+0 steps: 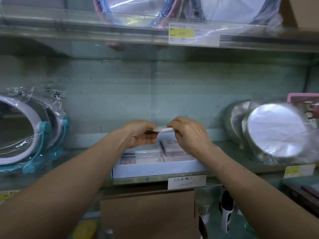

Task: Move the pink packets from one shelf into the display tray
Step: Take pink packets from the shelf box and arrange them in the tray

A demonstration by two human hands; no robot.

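Above the display tray [160, 170], left hand [140, 134] and right hand [189, 133] each pinch what looks like one pink packet [163, 129].

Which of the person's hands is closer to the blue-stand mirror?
Left. The left hand lies right of the blue-stand mirror; the right hand is farther right, beyond the packet both hold.

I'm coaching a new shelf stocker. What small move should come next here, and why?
Probably lower the packet into the display tray: both the left hand and right hand pinch it just above the tray, where other packets already lie.
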